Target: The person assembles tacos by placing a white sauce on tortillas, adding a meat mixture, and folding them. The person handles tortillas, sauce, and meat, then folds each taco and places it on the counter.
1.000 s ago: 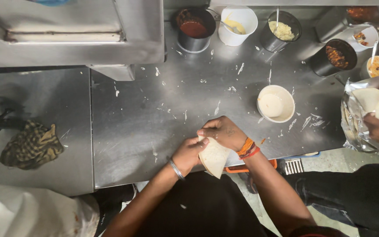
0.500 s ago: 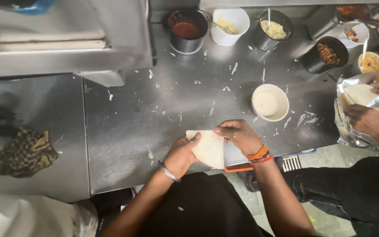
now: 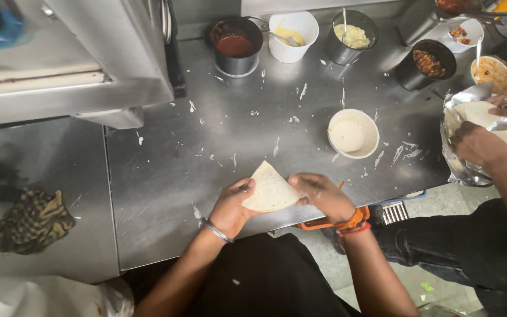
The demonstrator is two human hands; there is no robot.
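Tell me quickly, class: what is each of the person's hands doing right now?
Left hand: closed on the folded flatbread, gripping its left edge.
Right hand: closed on the same flatbread, pinching its right edge.

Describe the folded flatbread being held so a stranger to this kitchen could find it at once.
Start at the steel counter and go to its near edge. There the left hand and right hand hold the flatbread between them, just below the white bowl of pale paste. Unlike the flat rounds on foil at the far right, it is folded into a pale triangle, point upward.
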